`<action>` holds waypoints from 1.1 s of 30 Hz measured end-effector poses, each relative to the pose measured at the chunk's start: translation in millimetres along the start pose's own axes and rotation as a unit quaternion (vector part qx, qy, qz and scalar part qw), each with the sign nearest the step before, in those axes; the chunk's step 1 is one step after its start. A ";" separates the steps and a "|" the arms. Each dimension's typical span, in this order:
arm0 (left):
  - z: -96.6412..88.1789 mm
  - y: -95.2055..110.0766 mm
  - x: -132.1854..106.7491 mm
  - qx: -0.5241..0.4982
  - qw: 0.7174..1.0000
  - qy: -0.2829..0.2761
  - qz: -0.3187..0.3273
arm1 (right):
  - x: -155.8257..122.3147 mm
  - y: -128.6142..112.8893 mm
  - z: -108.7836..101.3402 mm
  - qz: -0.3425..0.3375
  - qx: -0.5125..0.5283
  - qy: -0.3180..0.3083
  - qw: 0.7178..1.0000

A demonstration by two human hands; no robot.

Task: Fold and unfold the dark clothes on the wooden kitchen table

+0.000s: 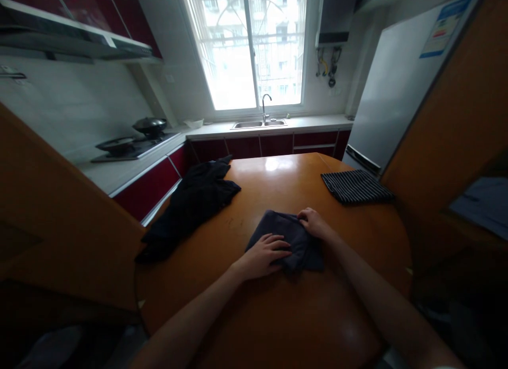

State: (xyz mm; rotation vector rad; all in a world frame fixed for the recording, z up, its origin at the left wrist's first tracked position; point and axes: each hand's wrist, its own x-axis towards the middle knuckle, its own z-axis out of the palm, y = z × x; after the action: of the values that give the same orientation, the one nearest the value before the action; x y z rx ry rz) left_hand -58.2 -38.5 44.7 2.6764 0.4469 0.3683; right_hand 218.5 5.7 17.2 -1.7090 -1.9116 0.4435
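Slate-blue cloth [304, 247] lay on the desk [273, 316] before you, your left hand [265, 257] open, palm-down across it, seemingly to steady it; your right hand [315, 223] curled at its far right edge, whether pinching couldn't be told. Beyond, striped fabric [355, 186] lay apart, likely leaving working room.

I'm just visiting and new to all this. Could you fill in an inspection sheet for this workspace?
Surface: glossy brown table, small dark marks left of centre.
Job's things: blue-grey cloth, folded or bunched, under the hands.
Clutter: crumpled dark cloth at left; striped cloth lying flat at right.
Hands: left hand spread on the blue-grey cloth; right hand at its far right edge, grip unclear.
Cables: none certain; pipes or hoses under the wall unit.
Surroundings: hob with pans, sink, window, fridge.
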 end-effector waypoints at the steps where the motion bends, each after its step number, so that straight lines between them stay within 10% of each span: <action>1: 1.7 -5.1 0.9 -0.038 0.999 0.020 -0.009 | 0.4 0.7 -1.0 0.011 -0.019 -0.001 1.000; 4: 0.1 -29.1 1.0 -0.181 0.961 0.172 -0.119 | 2.2 4.1 -4.3 0.041 -0.048 0.018 0.998; 8: -25.7 -78.8 -15.8 -0.298 0.771 0.498 -0.262 | -0.7 1.4 -4.3 0.053 -0.097 -0.007 0.994; 13: -61.6 -122.2 -58.6 -0.107 0.664 0.649 -0.356 | -6.9 -9.7 -6.7 0.101 -0.113 -0.055 0.987; 18: -50.3 -101.4 -54.7 0.099 0.745 0.569 -0.335 | -7.6 3.9 -32.4 0.157 -0.150 -0.004 0.976; 24: -17.2 -68.8 -19.0 0.073 0.882 0.405 -0.232 | -6.0 23.6 -45.0 0.152 -0.181 0.041 0.971; 33: -16.1 -78.4 -19.4 -0.018 0.899 0.364 -0.244 | -19.3 -30.4 -54.7 0.043 -0.115 0.047 0.991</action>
State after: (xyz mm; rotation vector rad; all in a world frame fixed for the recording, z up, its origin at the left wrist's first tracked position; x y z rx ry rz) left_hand -100.9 28.1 22.0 2.1856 1.2719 1.1945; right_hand 227.0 -23.4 75.2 -1.9298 -1.8860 0.1749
